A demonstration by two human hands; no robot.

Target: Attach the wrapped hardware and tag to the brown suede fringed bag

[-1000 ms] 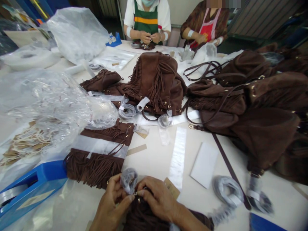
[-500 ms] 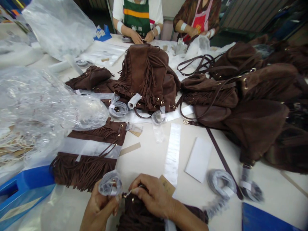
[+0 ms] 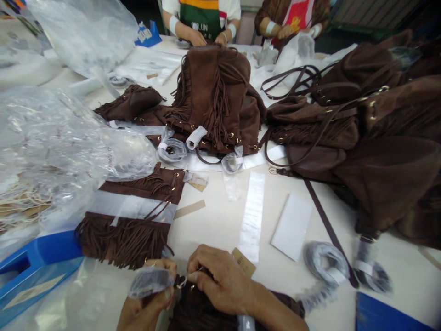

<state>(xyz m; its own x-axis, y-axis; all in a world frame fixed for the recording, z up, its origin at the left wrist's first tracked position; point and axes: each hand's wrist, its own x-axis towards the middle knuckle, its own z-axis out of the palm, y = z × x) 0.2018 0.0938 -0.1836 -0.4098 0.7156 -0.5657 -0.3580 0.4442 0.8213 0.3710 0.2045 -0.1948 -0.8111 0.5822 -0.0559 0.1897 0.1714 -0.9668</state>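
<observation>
At the near table edge my left hand (image 3: pixel 151 299) grips a crumpled piece of clear plastic wrap (image 3: pixel 149 281). My right hand (image 3: pixel 220 281) pinches a small metal ring (image 3: pixel 182 281) on the brown suede fringed bag (image 3: pixel 203 310) that lies under both hands. The hands almost touch at the ring. A brown card tag (image 3: pixel 244 262) lies just beyond my right hand.
A flat fringed suede piece with a white band (image 3: pixel 131 216) lies left of centre, a blue tape dispenser (image 3: pixel 34 271) at the near left. Plastic bags (image 3: pixel 69 138) fill the left, brown bags (image 3: pixel 361 138) the right. White strips (image 3: pixel 253 216) and wrapped hardware (image 3: pixel 324 262) lie between. Two people work at the far end.
The plastic wrap in my left hand has come down from upright to lie level beside the ring. The view has shifted slightly; my right hand stays pinched at the ring.
</observation>
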